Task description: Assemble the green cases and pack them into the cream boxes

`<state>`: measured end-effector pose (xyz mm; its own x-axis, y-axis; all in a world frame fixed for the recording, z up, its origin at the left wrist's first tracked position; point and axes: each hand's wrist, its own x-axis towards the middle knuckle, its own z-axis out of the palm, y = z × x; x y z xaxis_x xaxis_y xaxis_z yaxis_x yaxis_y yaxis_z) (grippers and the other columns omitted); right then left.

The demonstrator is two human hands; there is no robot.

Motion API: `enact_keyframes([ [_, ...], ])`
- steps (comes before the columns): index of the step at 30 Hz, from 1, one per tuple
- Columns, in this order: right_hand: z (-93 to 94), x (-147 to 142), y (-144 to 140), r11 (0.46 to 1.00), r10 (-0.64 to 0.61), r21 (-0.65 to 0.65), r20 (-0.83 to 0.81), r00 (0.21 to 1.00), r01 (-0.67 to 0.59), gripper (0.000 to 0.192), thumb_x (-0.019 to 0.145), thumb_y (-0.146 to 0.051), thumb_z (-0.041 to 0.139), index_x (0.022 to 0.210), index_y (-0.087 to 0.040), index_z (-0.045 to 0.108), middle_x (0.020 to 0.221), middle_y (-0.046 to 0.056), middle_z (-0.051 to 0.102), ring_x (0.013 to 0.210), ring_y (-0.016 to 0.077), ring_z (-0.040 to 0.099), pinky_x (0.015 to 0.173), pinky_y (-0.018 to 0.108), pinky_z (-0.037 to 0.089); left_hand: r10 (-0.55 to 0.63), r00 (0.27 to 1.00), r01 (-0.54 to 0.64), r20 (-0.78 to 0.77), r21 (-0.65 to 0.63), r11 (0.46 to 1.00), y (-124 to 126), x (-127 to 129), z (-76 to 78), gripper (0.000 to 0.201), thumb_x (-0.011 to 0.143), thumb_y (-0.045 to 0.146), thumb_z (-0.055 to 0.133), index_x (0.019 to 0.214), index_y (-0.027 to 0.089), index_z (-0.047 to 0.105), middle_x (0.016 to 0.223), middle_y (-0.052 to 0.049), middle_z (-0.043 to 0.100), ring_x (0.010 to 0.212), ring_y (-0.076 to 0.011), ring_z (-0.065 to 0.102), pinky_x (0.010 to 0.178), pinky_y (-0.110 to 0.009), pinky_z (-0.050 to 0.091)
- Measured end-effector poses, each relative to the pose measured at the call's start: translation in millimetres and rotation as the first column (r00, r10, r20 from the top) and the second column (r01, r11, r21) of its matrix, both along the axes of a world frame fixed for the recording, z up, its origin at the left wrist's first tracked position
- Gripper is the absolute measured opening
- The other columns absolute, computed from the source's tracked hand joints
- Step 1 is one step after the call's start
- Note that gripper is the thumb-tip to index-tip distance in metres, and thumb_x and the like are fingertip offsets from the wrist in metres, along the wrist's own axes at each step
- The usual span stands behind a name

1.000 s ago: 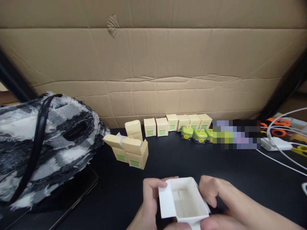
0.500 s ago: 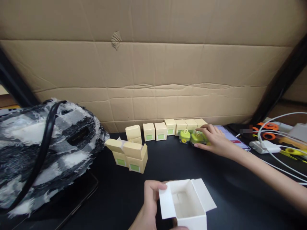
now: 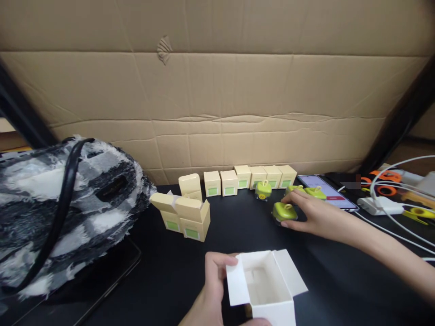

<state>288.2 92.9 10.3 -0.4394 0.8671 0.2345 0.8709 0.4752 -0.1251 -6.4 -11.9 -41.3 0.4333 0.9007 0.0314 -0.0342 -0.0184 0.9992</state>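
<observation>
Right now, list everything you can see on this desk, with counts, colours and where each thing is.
open white carton: 1, white, near edge, flaps up
green charger plugs: 3, lime green, right of centre; one under the right hand, one by the box row, one beside the phone
closed small boxes: 6, cream with green labels, row along the cardboard wall
open small boxes: 3, cream, clustered left of the row
fuzzy bag: 1, black, grey and white, left
phone: 1, screen lit, right
white cables: several, far right
cardboard wall: brown, behind
left hand: holds the carton
right hand: on a plug
</observation>
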Motion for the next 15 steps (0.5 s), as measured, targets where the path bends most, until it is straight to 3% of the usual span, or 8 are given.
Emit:
enact_keyframes([
  [3,4.0,1,-6,0.995,-0.012,-0.096,-0.051,0.999,0.007,0.029,0.079,-0.044,0.066,0.091,-0.02,0.056,0.084,0.009,0.069,0.071,0.0254,0.069,0.061,0.038,0.055,-0.003,1.0,0.003,-0.014,-0.017,1.0,0,0,1.9,0.062,0.068,0.04,0.082,0.099,0.026,0.03,0.12,-0.011,0.05,0.113,-0.0269,0.051,0.097,-0.043,0.032],
  [8,4.7,3,-8,0.985,0.056,-0.148,-0.183,0.982,-0.083,0.032,0.08,-0.04,0.068,0.102,-0.021,0.053,0.092,0.006,0.069,0.079,0.022,0.07,0.069,0.034,0.058,-0.016,1.0,0.016,0.014,-0.002,1.0,1,1,0.1,0.06,0.069,0.038,0.081,0.099,0.027,0.03,0.123,-0.011,0.047,0.118,-0.0271,0.049,0.099,-0.044,0.03],
  [11,9.0,-7,-15,0.986,0.094,-0.105,-0.276,0.956,-0.128,0.034,0.084,-0.046,0.067,0.104,-0.023,0.054,0.098,0.006,0.069,0.091,0.0224,0.069,0.081,0.036,0.057,-0.022,0.999,0.021,0.04,0.032,0.999,2,2,-3.2,0.06,0.07,0.037,0.081,0.099,0.027,0.03,0.126,-0.013,0.046,0.12,-0.0277,0.049,0.1,-0.044,0.031],
  [15,21.6,-33,-44,0.986,0.169,0.083,-0.488,0.856,-0.148,0.038,0.084,-0.052,0.067,0.112,-0.03,0.054,0.112,0.002,0.068,0.104,0.0199,0.067,0.089,0.031,0.057,-0.023,0.998,0.02,0.05,0.056,0.998,3,2,-4.5,0.061,0.069,0.038,0.082,0.098,0.026,0.03,0.126,-0.014,0.046,0.12,-0.029,0.05,0.099,-0.045,0.034],
])
